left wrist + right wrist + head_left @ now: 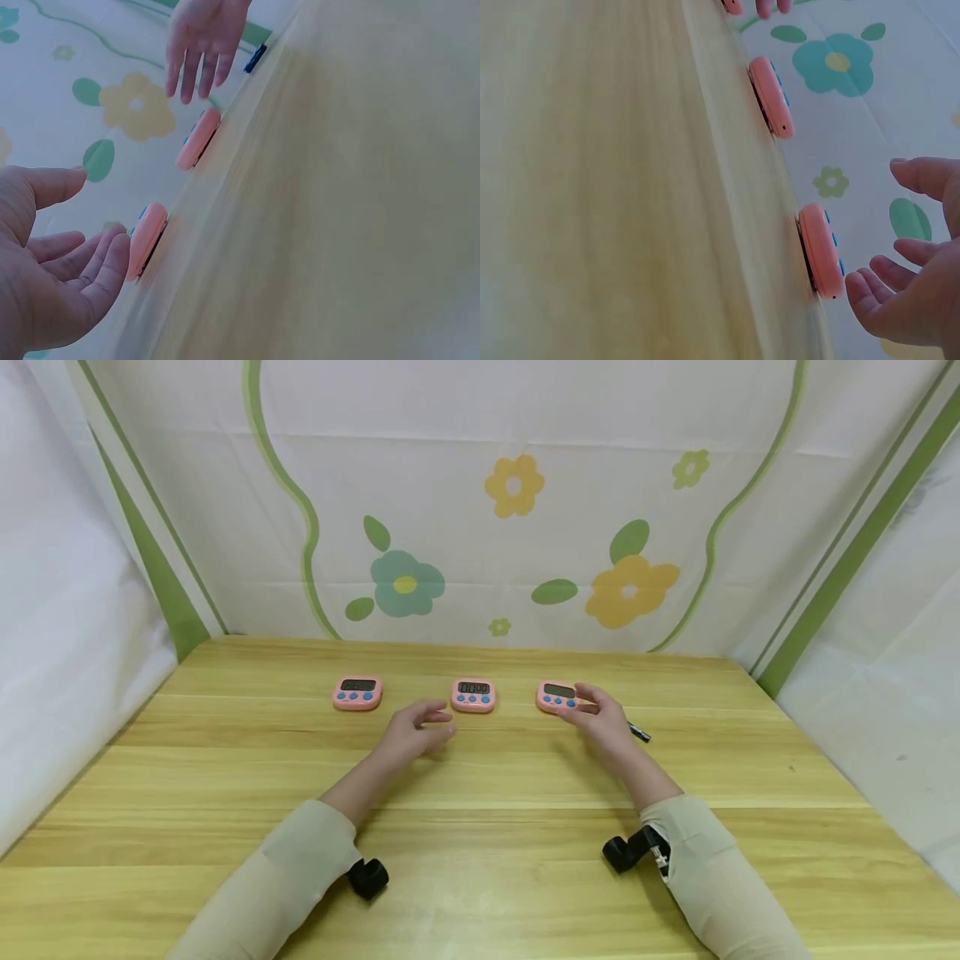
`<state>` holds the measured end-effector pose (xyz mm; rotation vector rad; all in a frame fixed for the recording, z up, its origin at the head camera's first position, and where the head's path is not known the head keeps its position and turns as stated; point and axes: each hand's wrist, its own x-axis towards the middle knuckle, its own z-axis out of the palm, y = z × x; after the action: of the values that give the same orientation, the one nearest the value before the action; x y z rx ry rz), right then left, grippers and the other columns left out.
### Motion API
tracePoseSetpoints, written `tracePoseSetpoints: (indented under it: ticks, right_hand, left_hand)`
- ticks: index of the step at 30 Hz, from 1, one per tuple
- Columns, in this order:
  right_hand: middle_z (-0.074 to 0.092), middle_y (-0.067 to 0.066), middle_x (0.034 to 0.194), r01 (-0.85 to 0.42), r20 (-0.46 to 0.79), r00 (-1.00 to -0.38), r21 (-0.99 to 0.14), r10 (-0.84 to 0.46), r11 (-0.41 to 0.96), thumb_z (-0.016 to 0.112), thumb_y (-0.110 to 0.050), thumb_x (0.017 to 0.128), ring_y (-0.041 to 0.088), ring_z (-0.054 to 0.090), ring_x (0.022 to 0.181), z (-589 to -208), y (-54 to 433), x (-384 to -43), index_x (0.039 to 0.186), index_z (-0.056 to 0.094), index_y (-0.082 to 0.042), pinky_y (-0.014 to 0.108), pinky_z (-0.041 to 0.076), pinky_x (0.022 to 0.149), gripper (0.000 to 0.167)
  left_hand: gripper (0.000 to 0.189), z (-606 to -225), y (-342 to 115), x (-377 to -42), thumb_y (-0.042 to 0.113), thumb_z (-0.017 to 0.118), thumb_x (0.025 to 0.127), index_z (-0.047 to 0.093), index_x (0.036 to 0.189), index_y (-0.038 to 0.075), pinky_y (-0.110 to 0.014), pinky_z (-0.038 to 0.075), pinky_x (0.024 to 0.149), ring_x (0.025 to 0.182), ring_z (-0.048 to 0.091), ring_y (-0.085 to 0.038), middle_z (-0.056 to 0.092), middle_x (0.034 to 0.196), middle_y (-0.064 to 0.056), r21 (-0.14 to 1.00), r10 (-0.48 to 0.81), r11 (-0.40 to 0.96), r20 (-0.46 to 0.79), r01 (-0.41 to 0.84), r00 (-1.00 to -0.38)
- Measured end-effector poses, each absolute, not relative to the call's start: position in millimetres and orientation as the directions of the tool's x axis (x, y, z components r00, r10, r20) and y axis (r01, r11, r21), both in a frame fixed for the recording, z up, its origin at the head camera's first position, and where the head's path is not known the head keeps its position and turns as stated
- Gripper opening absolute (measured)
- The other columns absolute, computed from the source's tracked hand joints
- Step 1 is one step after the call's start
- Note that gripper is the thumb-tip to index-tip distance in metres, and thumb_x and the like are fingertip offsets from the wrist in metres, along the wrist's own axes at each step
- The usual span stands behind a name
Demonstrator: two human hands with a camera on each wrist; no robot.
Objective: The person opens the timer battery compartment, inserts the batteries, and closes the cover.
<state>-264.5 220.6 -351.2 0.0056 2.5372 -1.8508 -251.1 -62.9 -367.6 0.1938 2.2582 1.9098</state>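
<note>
Three pink digital timers with blue buttons lie in a row on the wooden table: a left timer (pixel 357 692), a middle timer (pixel 473 695) whose display reads zeros, and a right timer (pixel 556 696). My left hand (pixel 416 732) hovers between the left and middle timers, nearest the middle one, fingers loosely bent and holding nothing. Above the right end of the right timer is my right hand (pixel 600 720), partly covering it in the head view. In the right wrist view the fingers of that hand (pixel 907 277) are relaxed, beside the right timer (pixel 821 250), with nothing gripped.
A small dark pen-like stick (pixel 640 732) lies just right of the right hand, partly hidden by it. Behind the table (pixel 480 843) hangs a white cloth (pixel 450 410) with printed flowers, and pale sheets close off both sides.
</note>
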Motion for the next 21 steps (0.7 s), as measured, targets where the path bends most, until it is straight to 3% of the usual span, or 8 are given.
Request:
tracePoseSetpoints:
  ticks: [5, 13, 21]
  right_hand:
    - [0.029, 0.014, 0.133, 0.007, -0.009, -1.0, -0.933, -0.004, 0.359, 0.064, -0.01, 0.077, 0.03, 0.031, 0.116, -356.5, 224.1, -277.7, 0.134, 0.027, -0.002, 0.04, 0.035, 0.091, 0.068]
    - [0.023, 0.018, 0.136, -0.001, -0.024, -0.998, -0.926, -0.06, 0.378, 0.063, -0.008, 0.078, 0.032, 0.03, 0.117, -366.1, 235.2, -292.4, 0.136, 0.019, 0.0, 0.041, 0.032, 0.094, 0.073]
    - [0.031, 0.023, 0.129, 0.0, -0.019, -0.999, -0.922, -0.046, 0.386, 0.062, -0.007, 0.078, 0.032, 0.036, 0.112, -373.0, 242.4, -299.6, 0.136, 0.018, 0.0, 0.041, 0.034, 0.091, 0.073]
  left_hand:
    - [0.055, -367.8, -68.2, -237.0, 0.018, 0.064, 0.078, 0.041, 0.126, 0.002, -0.032, 0.05, 0.069, 0.085, 0.055, -0.023, 0.052, 0.111, -0.012, 0.984, 0.271, 0.175, -0.037, 0.012, -0.962]
    - [0.055, -376.3, -69.2, -227.5, 0.015, 0.064, 0.078, 0.04, 0.125, -0.002, -0.034, 0.05, 0.07, 0.087, 0.055, -0.026, 0.049, 0.112, -0.02, 0.995, 0.344, 0.095, -0.021, 0.012, -0.939]
    - [0.052, -375.7, -65.6, -226.7, 0.01, 0.061, 0.08, 0.039, 0.124, -0.006, -0.035, 0.05, 0.07, 0.087, 0.054, -0.03, 0.049, 0.111, -0.023, 0.997, 0.348, 0.083, -0.028, 0.001, -0.937]
